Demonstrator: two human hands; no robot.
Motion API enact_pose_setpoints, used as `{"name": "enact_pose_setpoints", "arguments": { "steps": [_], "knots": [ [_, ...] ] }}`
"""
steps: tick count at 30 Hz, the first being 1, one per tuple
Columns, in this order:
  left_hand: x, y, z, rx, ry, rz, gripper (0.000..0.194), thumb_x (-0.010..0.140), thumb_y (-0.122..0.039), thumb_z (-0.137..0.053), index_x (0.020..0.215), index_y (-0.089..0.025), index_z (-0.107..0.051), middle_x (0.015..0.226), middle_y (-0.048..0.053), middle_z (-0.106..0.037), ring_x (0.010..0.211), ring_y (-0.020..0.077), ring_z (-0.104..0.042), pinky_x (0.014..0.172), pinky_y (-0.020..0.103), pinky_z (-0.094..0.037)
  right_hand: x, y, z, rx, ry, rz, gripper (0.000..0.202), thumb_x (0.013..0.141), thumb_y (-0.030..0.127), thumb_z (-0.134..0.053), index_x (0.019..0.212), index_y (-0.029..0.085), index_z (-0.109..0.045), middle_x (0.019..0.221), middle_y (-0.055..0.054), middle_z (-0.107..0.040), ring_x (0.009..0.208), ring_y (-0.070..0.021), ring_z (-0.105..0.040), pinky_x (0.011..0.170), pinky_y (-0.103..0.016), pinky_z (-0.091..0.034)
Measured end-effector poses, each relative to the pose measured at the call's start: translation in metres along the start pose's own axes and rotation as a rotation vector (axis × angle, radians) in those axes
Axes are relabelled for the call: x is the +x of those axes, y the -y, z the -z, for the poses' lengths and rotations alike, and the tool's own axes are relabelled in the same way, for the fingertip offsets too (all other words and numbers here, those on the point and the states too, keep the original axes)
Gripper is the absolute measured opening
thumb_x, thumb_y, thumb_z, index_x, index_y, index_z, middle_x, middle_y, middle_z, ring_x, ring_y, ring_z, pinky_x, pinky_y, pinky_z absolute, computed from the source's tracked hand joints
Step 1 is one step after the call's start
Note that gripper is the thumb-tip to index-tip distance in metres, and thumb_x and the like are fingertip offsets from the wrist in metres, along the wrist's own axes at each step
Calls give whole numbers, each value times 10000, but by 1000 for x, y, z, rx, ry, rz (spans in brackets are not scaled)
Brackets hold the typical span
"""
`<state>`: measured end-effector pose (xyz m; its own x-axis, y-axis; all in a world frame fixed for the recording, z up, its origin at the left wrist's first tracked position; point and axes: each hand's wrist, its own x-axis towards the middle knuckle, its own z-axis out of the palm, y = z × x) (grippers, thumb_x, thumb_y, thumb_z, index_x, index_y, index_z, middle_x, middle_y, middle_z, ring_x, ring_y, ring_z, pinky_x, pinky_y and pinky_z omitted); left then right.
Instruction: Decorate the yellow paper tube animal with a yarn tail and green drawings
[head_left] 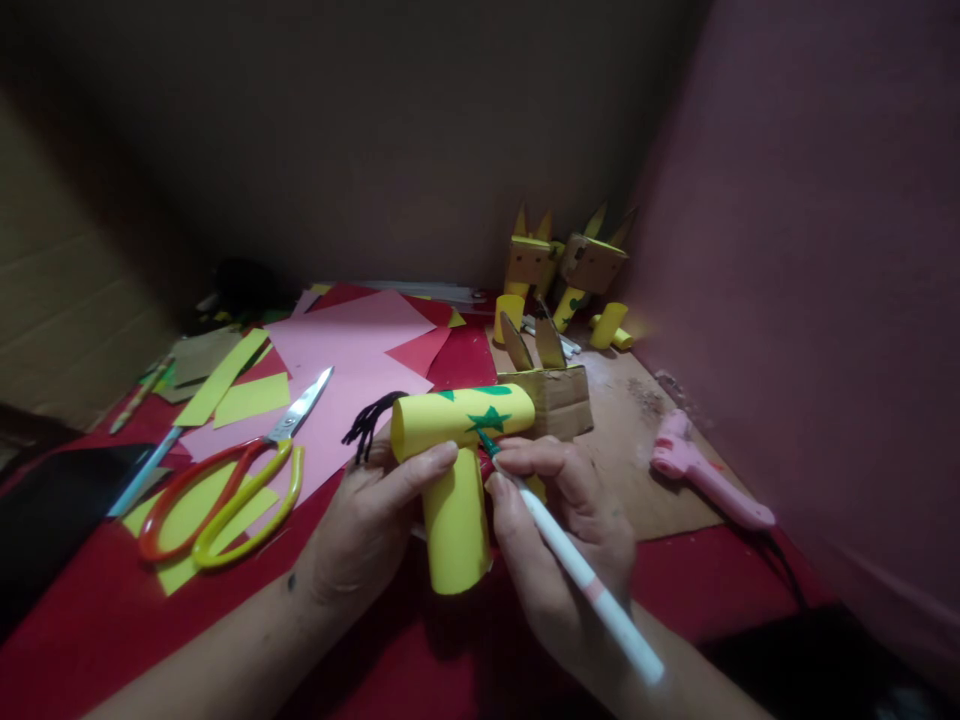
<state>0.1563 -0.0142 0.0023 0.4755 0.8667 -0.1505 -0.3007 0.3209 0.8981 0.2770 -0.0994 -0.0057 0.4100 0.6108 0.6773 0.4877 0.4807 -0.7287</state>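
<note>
A yellow paper-tube figure (pixel 457 520) with a black yarn tail (pixel 367 422) and green shapes on its top tube is held up in the middle. My left hand (pixel 375 510) grips it from the left, thumb on the tube joint. My right hand (pixel 570 520) is closed around a white marker (pixel 570 560), whose green tip touches the green star (pixel 490 418) on the tube's side. A cardboard head with two pointed ears (pixel 559 395) is at the tube's right end.
Scissors with red and yellow handles (pixel 255 470) lie at left on pink paper (pixel 345 345) and yellow scraps (pixel 251 398). A pink glue gun (pixel 705 470) rests right, beside a cardboard sheet (pixel 660 510). Behind stand two cardboard-headed figures (pixel 529 262) and yellow tubes (pixel 609 325).
</note>
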Motion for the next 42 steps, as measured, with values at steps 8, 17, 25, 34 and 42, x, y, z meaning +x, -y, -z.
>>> {"name": "enact_pose_setpoints", "arguments": {
  "steps": [8, 17, 25, 34, 42],
  "knots": [
    [0, 0, 1, -26, 38, -25, 439, 772, -337, -876, 1178, -211, -765, 1135, 69, -816, 1010, 304, -769, 790, 337, -659, 2, 1, -1, -18, 14, 38, 193, 928, 92, -611, 1040, 247, -636, 938, -2, -674, 888, -141, -686, 811, -262, -578],
    [2, 2, 1, 4, 29, -33, 615, 792, -357, -858, 1374, -243, -694, 1162, 63, -816, 1007, 297, -767, 732, 300, -643, 2, 1, -2, -35, 42, 66, 182, 915, 91, -610, 1021, 238, -619, 902, -12, -671, 857, -167, -688, 752, -301, -567],
    [1, 0, 2, -1, 47, -44, 487, 788, -343, -866, 1250, -224, -767, 1176, 69, -816, 1068, 319, -760, 808, 328, -643, 1, -1, 0, -51, 29, 85, 185, 912, 86, -611, 1022, 234, -623, 908, -17, -681, 898, -173, -695, 778, -304, -569],
    [-1, -1, 0, -8, -15, 1, 463, 751, -340, -891, 1180, -210, -775, 1001, 50, -818, 855, 259, -767, 659, 286, -633, -1, 3, 2, 8, 7, 44, 221, 890, 73, -623, 1021, 251, -635, 859, -9, -668, 844, -179, -684, 692, -292, -553],
    [0, -2, -2, -26, -41, 3, 603, 701, -343, -917, 1257, -202, -733, 864, 35, -802, 722, 240, -749, 609, 294, -630, -3, 3, 3, 25, -15, 5, 210, 887, 62, -622, 998, 239, -641, 831, -6, -638, 692, -149, -611, 606, -277, -518]
  ]
}}
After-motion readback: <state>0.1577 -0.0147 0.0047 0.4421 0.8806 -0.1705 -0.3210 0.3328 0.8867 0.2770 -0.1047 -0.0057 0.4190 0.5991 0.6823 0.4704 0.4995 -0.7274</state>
